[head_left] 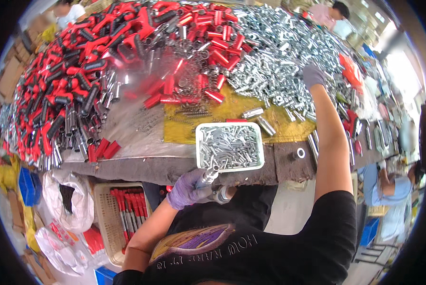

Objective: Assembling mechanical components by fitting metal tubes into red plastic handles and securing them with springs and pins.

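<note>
Heaped red handles (80,61) and silver tubes (279,52) covered the workbench (142,166). At its near edge, beside the white tray (229,146), your left hand (187,189) closed around a metal tube (207,176). Your right hand (312,75) reached into the tubes; I cannot tell its grip.

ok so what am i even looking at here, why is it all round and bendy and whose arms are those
There is no machine here. One picture comes from a wide fisheye camera worn on a person's head, looking down, which is why straight edges curve toward the rim. The arms coming up from the bottom belong to that person, who wears gloves. The left hand grips a silver metal tube near the table's edge. The right hand reaches far out into a heap of shiny metal sleeves. On the table also lie a white tray of small screws or pins, a pile of red and black handles and some springs. A basket of red-handled parts sits below. Other people work at the edges.
</note>
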The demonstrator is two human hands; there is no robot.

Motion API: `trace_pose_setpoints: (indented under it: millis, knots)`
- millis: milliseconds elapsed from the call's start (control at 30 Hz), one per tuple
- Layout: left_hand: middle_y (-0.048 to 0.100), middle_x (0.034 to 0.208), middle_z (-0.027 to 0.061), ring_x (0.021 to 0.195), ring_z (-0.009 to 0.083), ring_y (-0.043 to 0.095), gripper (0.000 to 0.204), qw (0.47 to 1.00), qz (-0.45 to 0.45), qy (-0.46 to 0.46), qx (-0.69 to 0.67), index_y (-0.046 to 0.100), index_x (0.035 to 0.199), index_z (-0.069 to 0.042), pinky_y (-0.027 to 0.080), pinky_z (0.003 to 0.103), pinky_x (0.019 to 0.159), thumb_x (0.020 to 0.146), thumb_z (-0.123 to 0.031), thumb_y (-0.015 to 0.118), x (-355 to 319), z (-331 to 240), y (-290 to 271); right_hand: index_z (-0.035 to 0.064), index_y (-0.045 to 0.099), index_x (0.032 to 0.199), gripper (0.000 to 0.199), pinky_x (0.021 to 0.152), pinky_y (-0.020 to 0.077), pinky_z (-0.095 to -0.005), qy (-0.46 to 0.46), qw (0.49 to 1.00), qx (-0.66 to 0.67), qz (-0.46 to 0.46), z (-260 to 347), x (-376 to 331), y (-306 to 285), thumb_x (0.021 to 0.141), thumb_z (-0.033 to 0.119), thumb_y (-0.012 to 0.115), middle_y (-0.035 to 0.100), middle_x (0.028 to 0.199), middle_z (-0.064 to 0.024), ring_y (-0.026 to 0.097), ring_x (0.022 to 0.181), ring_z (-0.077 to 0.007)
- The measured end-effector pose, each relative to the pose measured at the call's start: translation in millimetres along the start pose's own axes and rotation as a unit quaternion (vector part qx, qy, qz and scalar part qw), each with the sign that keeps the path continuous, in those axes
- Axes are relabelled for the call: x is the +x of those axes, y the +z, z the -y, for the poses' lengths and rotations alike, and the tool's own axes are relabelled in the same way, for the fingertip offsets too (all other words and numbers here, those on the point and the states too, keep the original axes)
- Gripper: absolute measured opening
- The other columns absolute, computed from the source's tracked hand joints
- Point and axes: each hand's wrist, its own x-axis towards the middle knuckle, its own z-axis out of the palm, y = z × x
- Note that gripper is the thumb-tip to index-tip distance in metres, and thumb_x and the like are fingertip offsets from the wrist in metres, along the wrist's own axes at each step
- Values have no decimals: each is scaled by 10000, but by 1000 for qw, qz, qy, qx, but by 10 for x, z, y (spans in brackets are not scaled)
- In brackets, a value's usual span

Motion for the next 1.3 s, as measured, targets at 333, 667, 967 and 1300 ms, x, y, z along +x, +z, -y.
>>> trace_pose_setpoints:
  millis: [333, 667, 967, 1300]
  knots:
    - [570, 769, -11, 703, 85, 516, 213, 995, -14, -63, 82, 595, 957, -59, 450, 261, 651, 809, -188, 676, 19, -186, -62, 9, 618, 923, 216, 637, 488, -269, -105, 747, 654, 58, 672, -1056, -1266, 825, 201, 614, 649, 831, -72, 605, 705, -141]
    - [611, 785, 42, 755, 110, 566, 338, 996, -4, -70, 55, 609, 984, -66, 478, 294, 710, 794, -319, 728, 64, -118, -35, 40, 614, 1042, 296, 744, 515, -338, -623, 609, 484, 85, 1532, -2349, -2184, 755, 65, 685, 630, 1014, -124, 637, 871, -275]
    - [627, 1079, 45, 1003, 117, 558, 453, 994, 47, -94, -10, 539, 1216, -29, 447, 302, 899, 816, -153, 711, 8, -54, -101, 109, 616, 1011, 247, 715, 508, -366, -613, 654, 431, 99, 1617, -2637, -2224, 801, 235, 654, 618, 947, -97, 625, 844, -285]
    - [632, 1055, 41, 969, 100, 556, 448, 996, 64, -69, 8, 565, 1202, -33, 452, 287, 871, 805, -170, 721, 40, -20, -101, 116, 637, 1003, 249, 610, 515, -368, -639, 684, 351, -10, 1591, -2637, -2277, 794, 246, 674, 638, 770, -103, 644, 675, -274]
